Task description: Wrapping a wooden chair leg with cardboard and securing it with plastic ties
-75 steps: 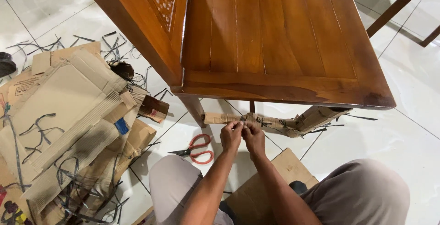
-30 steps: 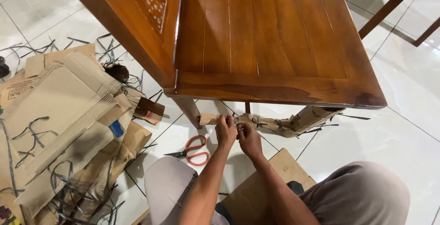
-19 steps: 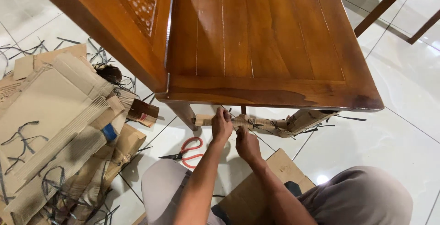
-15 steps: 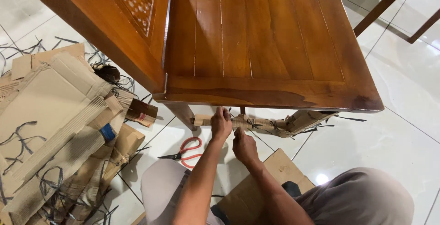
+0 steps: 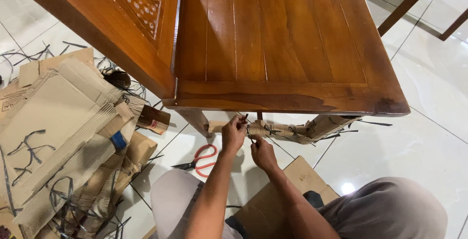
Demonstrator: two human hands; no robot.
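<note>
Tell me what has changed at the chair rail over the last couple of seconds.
Both hands were together on the cardboard wrapping of the rail. Now the left hand has moved up to pinch at the wrapping near the seat edge, and the right hand has dropped slightly below it. The view shifted a little. The scissors and the cardboard pile stayed put.

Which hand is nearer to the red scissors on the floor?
Left. The left hand is at the wrapped rail, just above and right of the red scissors; the right hand is farther right, under the rail.
</note>
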